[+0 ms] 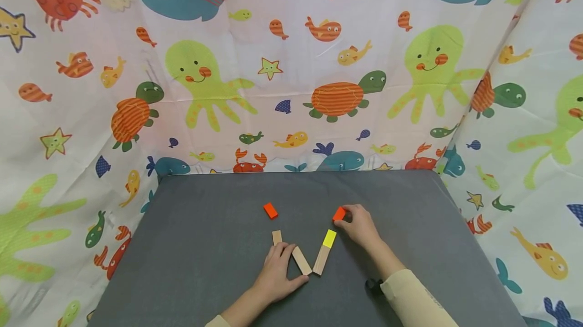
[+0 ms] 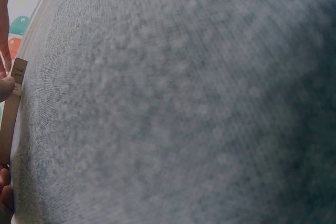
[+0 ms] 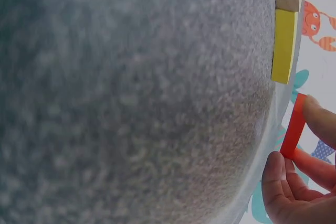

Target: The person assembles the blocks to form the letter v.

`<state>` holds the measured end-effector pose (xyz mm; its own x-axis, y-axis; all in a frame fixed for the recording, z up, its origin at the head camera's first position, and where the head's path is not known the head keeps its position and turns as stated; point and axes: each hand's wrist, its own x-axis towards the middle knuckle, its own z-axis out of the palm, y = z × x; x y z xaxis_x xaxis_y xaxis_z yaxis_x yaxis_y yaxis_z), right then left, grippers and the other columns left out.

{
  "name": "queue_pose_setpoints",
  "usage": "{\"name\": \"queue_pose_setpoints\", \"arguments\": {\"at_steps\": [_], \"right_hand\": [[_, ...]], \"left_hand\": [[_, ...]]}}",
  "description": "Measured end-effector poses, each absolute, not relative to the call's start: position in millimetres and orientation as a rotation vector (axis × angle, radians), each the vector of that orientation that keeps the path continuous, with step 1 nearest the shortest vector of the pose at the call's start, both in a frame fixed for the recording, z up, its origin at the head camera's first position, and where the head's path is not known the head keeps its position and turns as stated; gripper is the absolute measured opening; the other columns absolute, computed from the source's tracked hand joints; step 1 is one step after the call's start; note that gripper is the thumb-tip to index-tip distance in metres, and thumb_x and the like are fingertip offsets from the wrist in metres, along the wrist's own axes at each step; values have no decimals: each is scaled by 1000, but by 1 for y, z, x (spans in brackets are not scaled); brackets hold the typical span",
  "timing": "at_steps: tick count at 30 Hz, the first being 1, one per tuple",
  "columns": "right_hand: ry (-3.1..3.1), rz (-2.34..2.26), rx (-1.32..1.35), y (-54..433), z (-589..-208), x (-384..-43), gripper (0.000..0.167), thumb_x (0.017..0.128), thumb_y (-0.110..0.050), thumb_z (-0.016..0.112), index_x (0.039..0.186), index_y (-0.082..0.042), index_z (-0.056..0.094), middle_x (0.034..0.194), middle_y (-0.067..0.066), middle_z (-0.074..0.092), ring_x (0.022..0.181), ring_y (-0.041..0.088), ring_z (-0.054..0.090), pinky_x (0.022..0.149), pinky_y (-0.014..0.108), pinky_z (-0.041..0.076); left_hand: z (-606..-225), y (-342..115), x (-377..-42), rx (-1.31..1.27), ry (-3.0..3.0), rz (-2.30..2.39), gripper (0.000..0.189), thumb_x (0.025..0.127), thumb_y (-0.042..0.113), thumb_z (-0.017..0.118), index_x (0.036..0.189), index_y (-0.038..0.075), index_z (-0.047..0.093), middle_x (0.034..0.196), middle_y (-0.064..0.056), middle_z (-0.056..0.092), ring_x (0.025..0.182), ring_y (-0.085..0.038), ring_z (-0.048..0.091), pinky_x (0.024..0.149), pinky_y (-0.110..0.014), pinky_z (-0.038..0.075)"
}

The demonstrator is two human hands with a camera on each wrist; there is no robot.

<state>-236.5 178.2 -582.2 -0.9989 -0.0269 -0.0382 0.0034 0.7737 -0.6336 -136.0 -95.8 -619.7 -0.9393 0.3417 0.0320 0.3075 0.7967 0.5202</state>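
My right hand (image 1: 360, 226) pinches a small orange-red block (image 1: 339, 213) between thumb and fingertips. In the right wrist view, this block (image 3: 294, 127) is held by its two ends. Just below it in the head view lies a yellow block (image 1: 329, 238), end to end with a plain wooden block (image 1: 321, 260) that slants down to the left. My left hand (image 1: 275, 269) grips another plain wooden block (image 1: 302, 261) lengthwise, thumb at the near end and fingers at the far end. A further wooden block (image 1: 277, 237) is partly covered by the left fingers.
A second orange-red block (image 1: 271, 210) lies by itself farther back on the grey tabletop (image 1: 205, 236). Beside the right sleeve is a small black object (image 1: 373, 286). A curtain (image 1: 291, 104) printed with sea animals hangs behind and along both sides.
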Motion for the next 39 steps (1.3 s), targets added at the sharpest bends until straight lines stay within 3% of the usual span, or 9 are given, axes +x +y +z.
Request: {"name": "queue_pose_setpoints", "arguments": {"at_steps": [39], "right_hand": [[2893,-1064,-65,169,-587,-228,56,81,-24,85,130,-3,66,122,15,63,104,28,61,90,49,51]], "left_hand": [[-620,-94,-137,516,2906,823,83,81,62,75,144,13,51,134,-5,50,120,-23,47,99,-49,46]]}}
